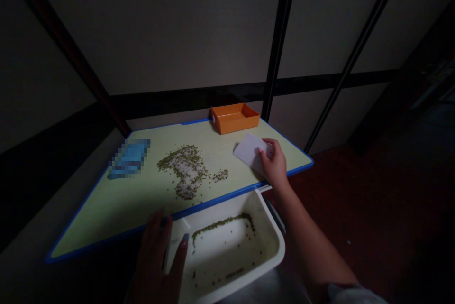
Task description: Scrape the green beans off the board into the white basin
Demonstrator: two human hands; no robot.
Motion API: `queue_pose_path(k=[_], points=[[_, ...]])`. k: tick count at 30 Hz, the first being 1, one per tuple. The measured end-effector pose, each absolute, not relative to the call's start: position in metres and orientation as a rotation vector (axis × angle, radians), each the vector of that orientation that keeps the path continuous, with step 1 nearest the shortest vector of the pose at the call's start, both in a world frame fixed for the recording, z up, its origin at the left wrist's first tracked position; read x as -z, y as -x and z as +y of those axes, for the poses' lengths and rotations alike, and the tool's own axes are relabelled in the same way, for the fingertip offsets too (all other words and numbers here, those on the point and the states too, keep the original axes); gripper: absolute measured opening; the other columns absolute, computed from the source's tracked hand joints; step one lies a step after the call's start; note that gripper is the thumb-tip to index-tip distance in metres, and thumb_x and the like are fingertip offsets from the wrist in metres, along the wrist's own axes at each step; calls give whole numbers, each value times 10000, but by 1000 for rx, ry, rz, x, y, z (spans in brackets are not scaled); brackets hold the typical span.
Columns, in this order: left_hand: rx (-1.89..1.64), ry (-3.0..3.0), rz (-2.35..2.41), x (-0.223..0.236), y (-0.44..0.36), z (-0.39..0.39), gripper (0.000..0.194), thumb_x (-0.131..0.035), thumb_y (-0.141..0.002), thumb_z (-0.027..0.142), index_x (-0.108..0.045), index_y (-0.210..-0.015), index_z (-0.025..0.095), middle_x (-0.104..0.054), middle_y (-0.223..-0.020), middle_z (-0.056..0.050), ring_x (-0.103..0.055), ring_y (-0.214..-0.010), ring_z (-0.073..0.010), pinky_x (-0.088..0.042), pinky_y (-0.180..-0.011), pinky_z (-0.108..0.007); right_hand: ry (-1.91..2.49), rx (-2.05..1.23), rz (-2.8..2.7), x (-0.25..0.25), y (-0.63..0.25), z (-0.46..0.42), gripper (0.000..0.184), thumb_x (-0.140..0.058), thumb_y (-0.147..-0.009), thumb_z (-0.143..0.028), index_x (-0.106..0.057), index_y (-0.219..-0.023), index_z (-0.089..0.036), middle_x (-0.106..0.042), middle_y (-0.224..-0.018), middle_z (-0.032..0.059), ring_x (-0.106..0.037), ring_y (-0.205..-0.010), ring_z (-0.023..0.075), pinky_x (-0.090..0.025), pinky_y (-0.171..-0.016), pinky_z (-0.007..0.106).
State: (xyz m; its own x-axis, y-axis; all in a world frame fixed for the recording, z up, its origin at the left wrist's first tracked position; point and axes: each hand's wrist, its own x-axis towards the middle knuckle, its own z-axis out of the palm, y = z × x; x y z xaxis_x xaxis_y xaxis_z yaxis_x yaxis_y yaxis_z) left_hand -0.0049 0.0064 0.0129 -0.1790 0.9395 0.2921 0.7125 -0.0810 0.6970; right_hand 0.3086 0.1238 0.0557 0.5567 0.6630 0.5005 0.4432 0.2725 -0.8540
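Observation:
My right hand (274, 161) pinches a flat white scraper-like card (249, 150) between thumb and fingers, over the right part of the pale green tabletop (135, 209). To its left lies a spread pile of small green beans (186, 150) mixed with white grains (189, 171). A little clump of beans (221, 175) sits between the pile and the card. Below the table's front edge, my left hand (161, 252) grips the left rim of a white plastic tub (275, 249), thumb on the inner side. Green beans line the tub's far inside edge, with a few scattered on its bottom.
An orange open box (240, 125) stands at the back right of the table. A blue item (130, 158), blurred by pixels, lies at the left. The table has a raised blue edge (227, 198). Behind it rises a panelled wall (185, 29); dark red floor (355, 209) shows at right.

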Motion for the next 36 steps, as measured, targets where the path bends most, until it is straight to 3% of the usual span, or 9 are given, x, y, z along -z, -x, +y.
queue_pose_path(k=[7, 13, 21, 29, 36], points=[[-1112, -1797, 1893, -12, 8, 4, 663, -440, -844, 654, -567, -1347, 242, -356, -1628, -50, -309, -1505, -249, -265, -1231, -507, 1241, -194, -800, -50, -314, 128, 405, -685, -712, -405, -531, -1029, -207, -626, -957, 46, -564, -852, 210, -452, -773, 338], [-1112, -1769, 1906, -11, 8, 5, 614, -465, -850, 618, -559, -1351, 273, -348, -1633, -23, -318, -1501, -241, -300, -1220, -488, 1201, -311, -894, -53, -311, 126, 316, -700, -713, -428, -501, -855, -227, -546, -757, -30, -504, -712, 165, -416, -660, 289], [-1121, -1780, 1898, -10, 8, 7, 583, -471, -862, 591, -561, -1349, 283, -362, -1626, -29, -323, -1499, -240, -274, -1228, -495, 1101, -354, -1123, -58, -309, 115, 225, -679, -740, -416, -579, -818, -230, -584, -725, -16, -528, -663, 164, -430, -593, 274], [-1136, -1802, 1891, -11, 7, 6, 563, -472, -869, 568, -555, -1355, 296, -374, -1619, -18, -323, -1499, -239, -306, -1216, -490, 1051, -327, -1672, -53, -308, 109, 200, -549, -867, -286, -731, -937, -240, -762, -931, 56, -701, -851, 210, -546, -792, 336], [-1105, -1789, 1893, -9, 8, 7, 600, -454, -867, 590, -559, -1356, 257, -365, -1624, -47, -316, -1501, -255, -303, -1219, -493, 1102, -271, -1821, -58, -301, 109, 561, -441, -736, -39, -712, -1180, -250, -749, -1176, 58, -697, -1091, 224, -532, -937, 360]])
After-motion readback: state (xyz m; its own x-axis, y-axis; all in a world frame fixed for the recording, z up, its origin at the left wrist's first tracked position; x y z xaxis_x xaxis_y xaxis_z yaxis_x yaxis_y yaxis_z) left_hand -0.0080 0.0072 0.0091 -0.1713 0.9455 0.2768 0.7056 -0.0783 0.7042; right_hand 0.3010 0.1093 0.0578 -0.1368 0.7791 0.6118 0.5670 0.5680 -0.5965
